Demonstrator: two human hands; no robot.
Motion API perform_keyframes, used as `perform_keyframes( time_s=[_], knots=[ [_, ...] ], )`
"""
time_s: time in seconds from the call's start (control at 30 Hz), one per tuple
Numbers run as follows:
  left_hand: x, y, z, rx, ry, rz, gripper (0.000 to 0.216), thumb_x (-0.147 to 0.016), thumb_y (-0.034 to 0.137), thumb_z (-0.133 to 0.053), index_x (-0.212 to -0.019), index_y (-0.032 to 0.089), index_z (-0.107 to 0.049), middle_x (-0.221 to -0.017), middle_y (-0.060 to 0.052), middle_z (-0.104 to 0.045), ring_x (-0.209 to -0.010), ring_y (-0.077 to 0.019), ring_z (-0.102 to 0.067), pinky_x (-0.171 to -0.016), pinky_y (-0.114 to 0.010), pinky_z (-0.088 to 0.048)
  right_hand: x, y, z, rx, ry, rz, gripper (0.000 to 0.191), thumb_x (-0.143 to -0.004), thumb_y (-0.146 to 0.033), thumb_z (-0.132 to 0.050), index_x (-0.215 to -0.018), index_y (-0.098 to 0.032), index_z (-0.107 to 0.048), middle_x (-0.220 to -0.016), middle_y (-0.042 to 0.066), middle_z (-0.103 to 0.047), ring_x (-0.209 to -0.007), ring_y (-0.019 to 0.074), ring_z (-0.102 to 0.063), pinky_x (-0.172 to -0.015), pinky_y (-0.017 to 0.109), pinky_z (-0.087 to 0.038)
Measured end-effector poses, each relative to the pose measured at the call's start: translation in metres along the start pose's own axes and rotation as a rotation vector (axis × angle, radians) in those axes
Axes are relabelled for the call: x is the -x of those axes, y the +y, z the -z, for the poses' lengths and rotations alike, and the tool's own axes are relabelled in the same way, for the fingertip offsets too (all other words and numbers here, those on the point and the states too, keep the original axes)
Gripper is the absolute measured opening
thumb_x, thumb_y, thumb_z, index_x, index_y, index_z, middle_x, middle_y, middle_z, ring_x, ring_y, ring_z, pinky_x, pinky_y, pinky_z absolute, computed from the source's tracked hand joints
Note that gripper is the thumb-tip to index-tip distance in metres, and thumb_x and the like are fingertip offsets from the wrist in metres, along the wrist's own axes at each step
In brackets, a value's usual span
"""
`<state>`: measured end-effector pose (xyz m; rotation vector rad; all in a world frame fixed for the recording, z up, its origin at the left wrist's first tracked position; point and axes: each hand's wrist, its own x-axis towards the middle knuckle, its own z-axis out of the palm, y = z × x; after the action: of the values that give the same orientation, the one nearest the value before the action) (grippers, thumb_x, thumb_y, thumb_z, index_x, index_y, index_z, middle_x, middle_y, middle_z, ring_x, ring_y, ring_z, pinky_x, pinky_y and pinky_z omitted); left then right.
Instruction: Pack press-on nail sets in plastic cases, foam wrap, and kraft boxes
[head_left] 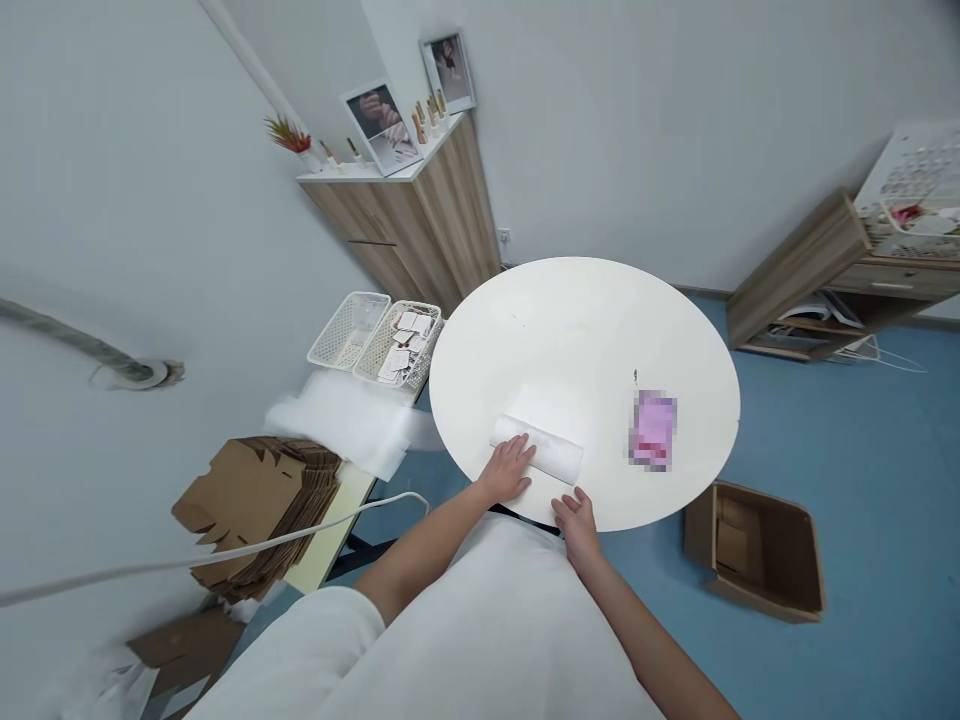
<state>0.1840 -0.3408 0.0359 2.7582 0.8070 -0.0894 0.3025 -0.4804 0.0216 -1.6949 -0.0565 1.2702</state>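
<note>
A white round table (585,320) stands in front of me. A rolled or folded piece of white foam sheet (551,452) lies at its near edge. My left hand (510,470) lies flat on the left end of the sheet, fingers stretched out. My right hand (576,518) rests at the table's near edge just below the sheet's right end, fingers extended and touching the surface. A small pink item (654,430), blurred, lies on the table to the right of the sheet.
Two white mesh baskets (375,340), one holding cards, sit on a side table at the left with white foam sheets (345,420) and a stack of flat cardboard (255,500). An open cardboard box (757,550) stands on the blue floor at right. Wooden cabinets (420,220) line the wall.
</note>
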Motion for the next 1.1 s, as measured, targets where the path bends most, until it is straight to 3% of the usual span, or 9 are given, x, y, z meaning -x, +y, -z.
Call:
perform_keyframes(
  time_s=[0.17,0.4,0.53,0.67,0.77,0.83,0.93,1.1],
  knots=[
    [0.001,-0.001,-0.005,-0.016,-0.062,0.035,0.069,-0.074,0.038,-0.05,-0.134,0.019,-0.02,-0.144,-0.012,-0.013,-0.13,-0.0282,-0.018,-0.1,-0.042,-0.02,-0.005,-0.001,-0.009,-0.049,0.014,-0.001,0.082,-0.058,-0.041,-0.065,-0.127,-0.023,-0.025,-0.122,0.01,-0.047,-0.106,0.0198,-0.052,-0.086,0.032,-0.046],
    [-0.001,-0.007,0.001,0.049,-0.072,-0.002,0.072,-0.074,0.041,-0.051,-0.135,0.021,-0.019,-0.144,-0.013,-0.016,-0.128,-0.0286,-0.022,-0.098,-0.042,-0.022,-0.027,-0.016,-0.024,0.058,0.158,0.168,0.083,-0.071,-0.043,-0.053,-0.132,-0.024,-0.001,-0.129,0.012,-0.038,-0.11,0.0183,-0.051,-0.084,0.03,-0.048],
    [-0.006,-0.015,0.002,0.107,-0.077,-0.025,0.068,-0.074,0.043,-0.052,-0.133,0.025,-0.024,-0.142,-0.012,-0.02,-0.126,-0.0299,-0.024,-0.098,-0.045,-0.021,-0.035,-0.029,-0.021,0.189,0.252,0.173,0.082,-0.074,-0.045,-0.049,-0.134,-0.022,0.002,-0.128,0.015,-0.038,-0.103,0.0191,-0.055,-0.079,0.03,-0.05],
    [-0.009,-0.017,0.001,0.137,-0.072,-0.05,0.068,-0.072,0.044,-0.053,-0.132,0.025,-0.027,-0.141,-0.012,-0.021,-0.126,-0.0311,-0.023,-0.098,-0.046,-0.02,-0.04,-0.046,-0.017,0.205,0.277,0.176,0.074,-0.073,-0.045,-0.052,-0.133,-0.019,-0.017,-0.123,0.015,-0.047,-0.103,0.0213,-0.055,-0.076,0.031,-0.05],
    [-0.009,-0.017,0.0,0.158,-0.056,-0.059,0.067,-0.073,0.044,-0.053,-0.132,0.024,-0.028,-0.142,-0.012,-0.017,-0.127,-0.0318,-0.019,-0.1,-0.048,-0.016,-0.043,-0.056,-0.017,0.1,0.263,0.153,0.058,-0.068,-0.038,-0.058,-0.12,-0.016,-0.042,-0.111,0.013,-0.057,-0.096,0.023,-0.058,-0.072,0.032,-0.05],
    [-0.008,-0.016,-0.001,0.179,-0.05,-0.079,0.067,-0.073,0.043,-0.052,-0.132,0.023,-0.027,-0.142,-0.013,-0.017,-0.128,-0.0317,-0.017,-0.1,-0.048,-0.014,-0.045,-0.06,-0.018,0.108,0.241,0.156,0.046,-0.068,-0.035,-0.056,-0.109,-0.016,-0.05,-0.104,0.011,-0.061,-0.088,0.0219,-0.06,-0.069,0.031,-0.05],
    [-0.007,-0.018,-0.001,0.213,-0.073,-0.127,0.067,-0.073,0.043,-0.052,-0.132,0.025,-0.027,-0.142,-0.011,-0.019,-0.128,-0.0316,-0.018,-0.101,-0.049,-0.012,-0.045,-0.063,-0.021,0.157,0.213,0.171,0.036,-0.069,-0.033,-0.053,-0.101,-0.017,-0.051,-0.1,0.009,-0.062,-0.083,0.0196,-0.061,-0.065,0.029,-0.05],
    [-0.01,-0.023,0.002,0.218,-0.11,-0.189,0.066,-0.07,0.042,-0.056,-0.13,0.028,-0.031,-0.14,-0.01,-0.024,-0.127,-0.0324,-0.019,-0.101,-0.051,-0.008,-0.045,-0.075,-0.025,0.031,0.167,0.15,0.037,-0.067,-0.033,-0.057,-0.1,-0.019,-0.046,-0.097,0.007,-0.061,-0.077,0.017,-0.06,-0.065,0.029,-0.049]
  ],
)
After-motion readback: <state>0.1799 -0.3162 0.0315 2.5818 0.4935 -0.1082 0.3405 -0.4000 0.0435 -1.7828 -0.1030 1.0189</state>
